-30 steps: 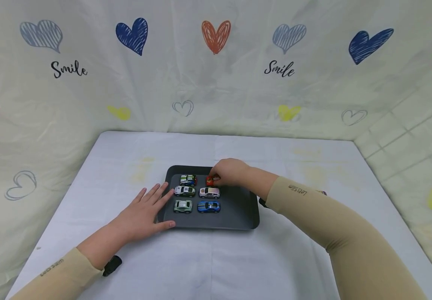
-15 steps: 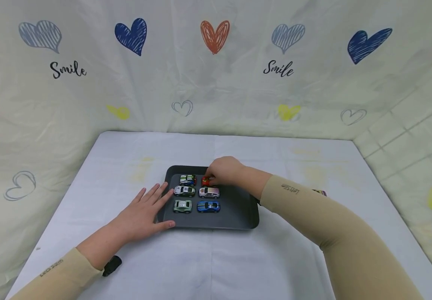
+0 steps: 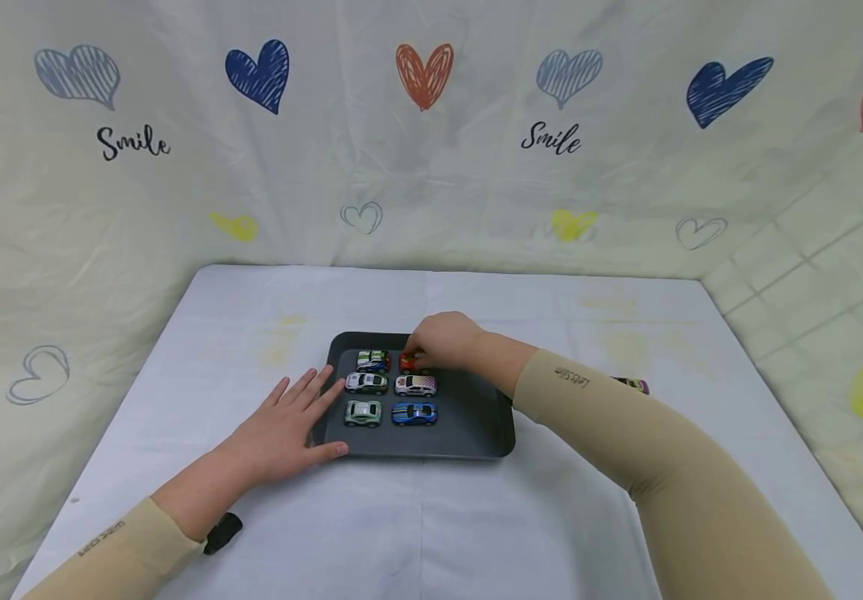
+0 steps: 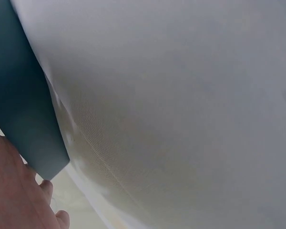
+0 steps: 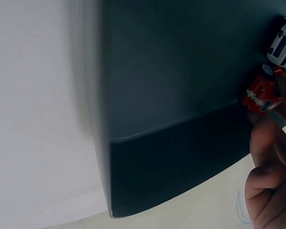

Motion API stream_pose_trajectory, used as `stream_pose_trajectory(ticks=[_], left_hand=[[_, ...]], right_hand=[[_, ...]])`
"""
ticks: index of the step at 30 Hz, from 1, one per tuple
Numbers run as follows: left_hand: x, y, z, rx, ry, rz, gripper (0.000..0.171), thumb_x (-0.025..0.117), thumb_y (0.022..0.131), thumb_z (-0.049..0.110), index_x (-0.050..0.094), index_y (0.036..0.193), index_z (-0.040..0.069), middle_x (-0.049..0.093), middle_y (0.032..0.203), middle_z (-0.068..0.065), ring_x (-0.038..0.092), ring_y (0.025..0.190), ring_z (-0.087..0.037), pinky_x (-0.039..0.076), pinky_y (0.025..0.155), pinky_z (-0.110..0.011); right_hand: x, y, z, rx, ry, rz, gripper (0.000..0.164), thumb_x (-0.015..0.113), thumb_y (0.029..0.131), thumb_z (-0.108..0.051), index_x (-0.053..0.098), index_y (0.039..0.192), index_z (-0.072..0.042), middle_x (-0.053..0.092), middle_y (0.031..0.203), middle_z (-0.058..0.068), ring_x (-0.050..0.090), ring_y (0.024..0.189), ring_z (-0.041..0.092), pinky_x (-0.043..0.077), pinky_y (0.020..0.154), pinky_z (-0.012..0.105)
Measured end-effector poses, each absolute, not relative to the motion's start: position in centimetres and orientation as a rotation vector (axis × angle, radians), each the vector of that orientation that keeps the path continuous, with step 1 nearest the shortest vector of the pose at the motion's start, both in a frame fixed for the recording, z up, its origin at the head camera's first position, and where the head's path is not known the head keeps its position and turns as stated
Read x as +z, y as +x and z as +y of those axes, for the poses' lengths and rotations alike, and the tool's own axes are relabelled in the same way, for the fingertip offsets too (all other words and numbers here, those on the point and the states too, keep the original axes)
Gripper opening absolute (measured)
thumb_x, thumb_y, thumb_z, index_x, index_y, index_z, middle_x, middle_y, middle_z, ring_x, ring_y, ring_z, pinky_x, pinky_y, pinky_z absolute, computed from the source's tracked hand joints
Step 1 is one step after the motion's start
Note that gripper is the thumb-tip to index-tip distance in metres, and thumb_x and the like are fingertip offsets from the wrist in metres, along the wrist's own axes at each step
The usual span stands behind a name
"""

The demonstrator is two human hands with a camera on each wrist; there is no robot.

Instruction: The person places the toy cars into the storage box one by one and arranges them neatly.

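Note:
My right hand (image 3: 444,340) pinches a red toy car (image 3: 406,363) at the far side of a dark grey tray (image 3: 480,417). In the right wrist view, thumb and fingers close around the red car, which sits right by a white toy car (image 5: 282,45). My left hand (image 3: 285,433) lies with fingers spread over the tray's left edge. To the left of the red car is a green-and-white toy car (image 3: 374,361). Nearer stand a white-and-black car (image 3: 366,382), a white-and-pink car (image 3: 416,385), a pale green car (image 3: 363,413) and a blue car (image 3: 414,413).
Partly hidden behind the right sleeve (image 3: 589,392), a small purple-and-yellow thing (image 3: 633,384) lies on the white-covered table (image 3: 326,533). A black object (image 3: 223,532) shows beside the left wrist. A heart-printed cloth (image 3: 431,167) hangs behind the table.
My right hand has shifted slightly left with the red car, bringing it closer to the green-and-white one. The left hand stays on the tray's edge. More of the purple-and-yellow thing shows.

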State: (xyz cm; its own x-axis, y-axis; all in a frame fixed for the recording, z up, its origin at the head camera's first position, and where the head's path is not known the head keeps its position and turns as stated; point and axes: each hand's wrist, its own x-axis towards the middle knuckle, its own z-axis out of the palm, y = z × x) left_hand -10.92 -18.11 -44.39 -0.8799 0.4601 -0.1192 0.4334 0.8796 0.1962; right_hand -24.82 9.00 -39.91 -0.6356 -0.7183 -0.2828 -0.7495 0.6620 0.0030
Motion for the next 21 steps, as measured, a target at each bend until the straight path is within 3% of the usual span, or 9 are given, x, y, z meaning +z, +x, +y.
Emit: stream_pose_trajectory(ticks=[12,21], left_hand=[[-44.4,-11.0,-18.1,0.265,0.711,2.887,0.094,0.048,0.089,0.074,0.022,0.16,0.018,0.011,0.166,-0.007,0.011,0.151,-0.033,0.01,0.12,-0.058],[-44.4,-10.8,-18.0,0.265,0.699,2.892,0.093,0.05,0.09,0.072,0.021,0.16,0.02,0.011,0.166,-0.007,0.011,0.151,-0.033,0.01,0.12,-0.058]], right_hand=[[-38.1,-24.6,9.2,0.158,-1.11,2.633,0.036,0.068,0.095,-0.034,0.069,0.129,-0.021,0.069,0.122,-0.003,0.064,0.108,0.014,0.053,0.092,0.035],[-37.3,-24.5,10.0,0.091,-1.113,2.658,0.037,0.071,0.093,-0.037,0.07,0.128,-0.023,0.071,0.118,-0.005,0.064,0.1,0.011,0.054,0.089,0.033]])
